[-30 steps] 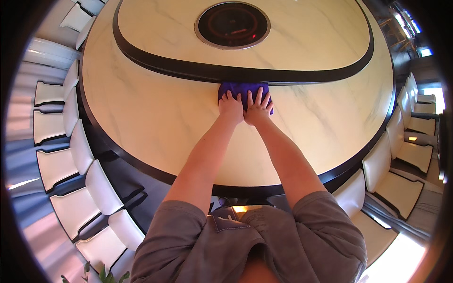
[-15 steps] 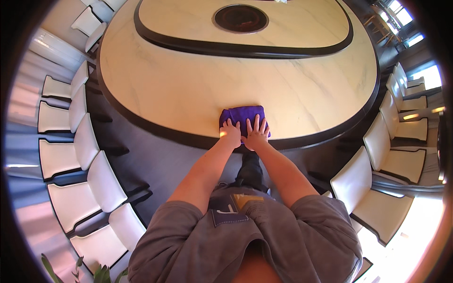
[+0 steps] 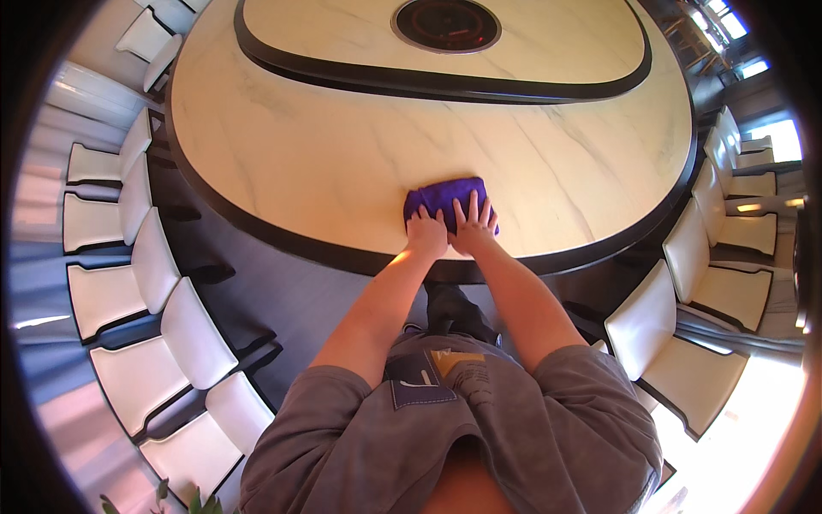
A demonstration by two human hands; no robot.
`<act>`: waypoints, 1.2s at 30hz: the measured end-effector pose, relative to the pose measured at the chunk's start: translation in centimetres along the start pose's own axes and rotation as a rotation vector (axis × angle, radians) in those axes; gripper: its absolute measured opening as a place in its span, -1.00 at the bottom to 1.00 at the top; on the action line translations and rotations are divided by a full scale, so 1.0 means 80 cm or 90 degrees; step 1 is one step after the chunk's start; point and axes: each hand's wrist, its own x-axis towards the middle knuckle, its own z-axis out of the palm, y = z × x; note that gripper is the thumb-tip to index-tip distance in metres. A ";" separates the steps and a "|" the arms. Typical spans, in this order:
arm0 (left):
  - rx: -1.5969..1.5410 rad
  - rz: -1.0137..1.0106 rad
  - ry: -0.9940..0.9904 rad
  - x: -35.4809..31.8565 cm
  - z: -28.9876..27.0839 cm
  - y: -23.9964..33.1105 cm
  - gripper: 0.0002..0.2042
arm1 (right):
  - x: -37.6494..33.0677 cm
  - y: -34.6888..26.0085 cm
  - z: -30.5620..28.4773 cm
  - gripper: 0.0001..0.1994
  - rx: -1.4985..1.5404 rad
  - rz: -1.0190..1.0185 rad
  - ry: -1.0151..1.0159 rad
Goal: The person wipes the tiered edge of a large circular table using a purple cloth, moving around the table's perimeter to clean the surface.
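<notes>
A folded purple cloth (image 3: 447, 195) lies flat on the pale marbled table (image 3: 325, 163), close to its near dark edge. On the left part of the cloth rests my left hand (image 3: 427, 231), palm down with its fingers stretched forward. My right hand (image 3: 471, 227) presses beside it on the right part, fingers spread. The two hands are side by side at the thumbs, and neither is wrapped round the cloth. What lies beneath the palms is hidden.
A raised inner top with a dark rim (image 3: 411, 81) spans the far part of the table and bears a round black inset (image 3: 446, 25). White chairs line the left (image 3: 195, 334) and right (image 3: 642, 321). Leaves (image 3: 201, 504) show at the lower left.
Both hands and the cloth beneath them have slid slightly away from the table's near edge and a little to the right. The view has shifted slightly.
</notes>
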 end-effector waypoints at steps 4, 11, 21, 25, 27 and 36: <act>-0.012 0.026 0.103 0.088 -0.056 -0.036 -0.27 | 0.099 -0.010 -0.062 -0.12 0.025 0.047 0.018; -0.044 0.003 0.183 0.255 -0.157 -0.082 -0.32 | 0.268 -0.013 -0.173 -0.12 0.025 0.031 0.069; -0.009 -0.019 0.159 0.260 -0.168 -0.085 -0.31 | 0.268 -0.019 -0.183 -0.17 0.027 0.015 0.071; -0.019 -0.006 0.183 0.221 -0.130 -0.086 -0.27 | 0.236 -0.013 -0.138 -0.18 0.020 -0.009 0.137; -0.012 -0.003 0.183 0.187 -0.098 -0.085 -0.27 | 0.197 -0.022 -0.108 -0.18 0.012 -0.007 0.139; -0.026 0.070 0.161 -0.043 0.038 -0.107 -0.21 | -0.024 -0.102 0.036 -0.17 0.027 0.018 0.097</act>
